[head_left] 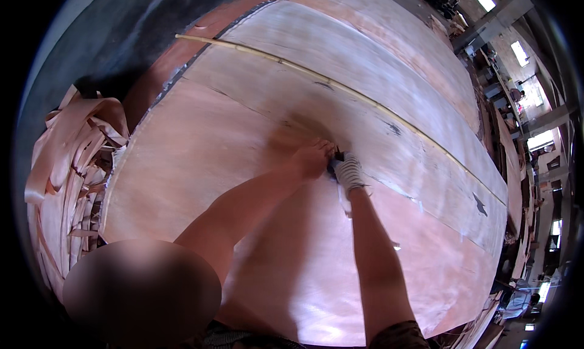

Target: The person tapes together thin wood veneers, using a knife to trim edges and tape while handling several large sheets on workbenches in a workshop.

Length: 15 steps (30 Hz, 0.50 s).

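Both my hands meet over the middle of a broad, pinkish wood veneer sheet [182, 160]. My bare left hand [314, 158] is closed, its fingertips together at the seam against a paler sheet; what they pinch is hidden. My right hand [349, 171], in a white striped glove, is wrapped round a small dark tool [333, 163] whose kind I cannot make out. The tool touches or nearly touches my left fingers. A narrow pale strip [344, 203] shows on the veneer just below the gloved hand.
A long thin bamboo pole [328, 80] lies across the paler veneer, which has dark torn holes [480, 204]. Loose veneer offcuts [67, 166] are heaped at the left edge. More sheets [389, 32] lie beyond. At far right a person [518, 301] is near the stacks.
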Each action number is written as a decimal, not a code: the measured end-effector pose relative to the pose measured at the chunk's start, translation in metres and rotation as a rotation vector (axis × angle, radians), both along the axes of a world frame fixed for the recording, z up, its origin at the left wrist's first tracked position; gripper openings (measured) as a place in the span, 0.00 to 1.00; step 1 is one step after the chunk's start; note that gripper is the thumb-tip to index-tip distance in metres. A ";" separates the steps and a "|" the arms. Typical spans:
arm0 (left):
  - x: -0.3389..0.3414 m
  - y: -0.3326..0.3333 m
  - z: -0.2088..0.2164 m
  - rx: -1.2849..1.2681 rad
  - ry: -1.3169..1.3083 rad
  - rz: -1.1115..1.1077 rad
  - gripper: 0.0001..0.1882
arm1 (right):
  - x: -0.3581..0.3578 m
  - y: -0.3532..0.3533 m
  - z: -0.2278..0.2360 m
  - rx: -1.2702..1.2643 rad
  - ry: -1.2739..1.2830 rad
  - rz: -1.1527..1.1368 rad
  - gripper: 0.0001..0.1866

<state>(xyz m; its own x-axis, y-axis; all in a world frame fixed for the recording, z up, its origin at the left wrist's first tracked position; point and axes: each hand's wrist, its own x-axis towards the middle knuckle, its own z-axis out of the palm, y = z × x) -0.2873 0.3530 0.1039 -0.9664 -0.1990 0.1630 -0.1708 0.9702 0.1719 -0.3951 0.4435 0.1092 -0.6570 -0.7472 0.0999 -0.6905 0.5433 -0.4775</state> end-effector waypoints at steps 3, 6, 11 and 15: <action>-0.020 0.008 0.014 -0.271 -0.191 -0.043 0.22 | -0.030 0.021 0.035 0.203 0.100 -0.114 0.08; 0.001 -0.059 -0.043 -0.129 0.058 -0.320 0.21 | 0.008 0.010 0.050 0.076 -0.164 0.014 0.08; 0.112 -0.055 0.016 0.161 0.231 -0.027 0.25 | 0.041 0.023 0.074 0.162 -0.772 -0.191 0.06; 0.174 -0.115 0.031 0.100 0.128 0.279 0.27 | 0.091 -0.040 0.033 -0.046 -0.855 0.012 0.09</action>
